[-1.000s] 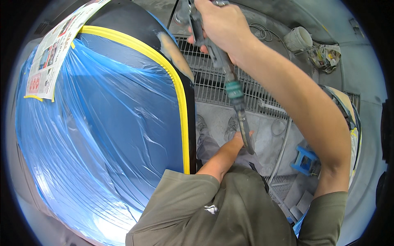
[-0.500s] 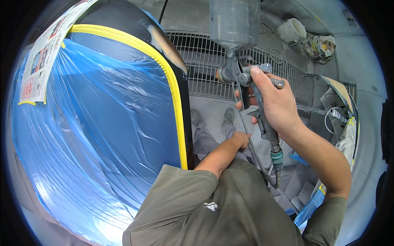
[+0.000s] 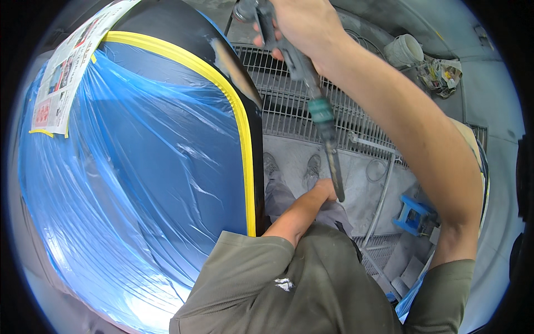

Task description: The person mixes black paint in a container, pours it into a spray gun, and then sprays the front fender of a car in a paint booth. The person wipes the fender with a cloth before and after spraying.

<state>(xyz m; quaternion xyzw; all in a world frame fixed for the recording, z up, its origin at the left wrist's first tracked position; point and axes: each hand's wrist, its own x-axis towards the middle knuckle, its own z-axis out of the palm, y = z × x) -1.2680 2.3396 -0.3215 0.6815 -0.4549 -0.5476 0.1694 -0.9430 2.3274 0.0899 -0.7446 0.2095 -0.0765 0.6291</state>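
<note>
My right hand [image 3: 306, 25] is raised at the top of the view, wrapped round the grip of a spray gun [image 3: 295, 58]. The gun's upper part, with its paint cup, runs out of the picture. A green coupling [image 3: 320, 109] joins the grip to a dark air hose [image 3: 334, 167] that hangs down. Low in front of my body, my left hand [image 3: 328, 189] is closed at the hose, its fingers partly hidden. Left of the gun is a black car panel [image 3: 167, 19] with a bare sanded patch [image 3: 233, 67], edged by yellow masking tape [image 3: 242, 128].
Blue plastic film [image 3: 139, 156] covers the car body on the left, with a newspaper sheet [image 3: 64, 72] taped over it. Floor grating [image 3: 278, 106] crosses ahead. A white bucket [image 3: 404, 50], crumpled paper [image 3: 439, 75], a metal stand [image 3: 384, 189] and a blue step stool [image 3: 413, 215] lie rightward.
My right hand has lifted the spray gun up and to the left, carrying its cup out of view and stretching the hose upward. My left hand stays nearly in place.
</note>
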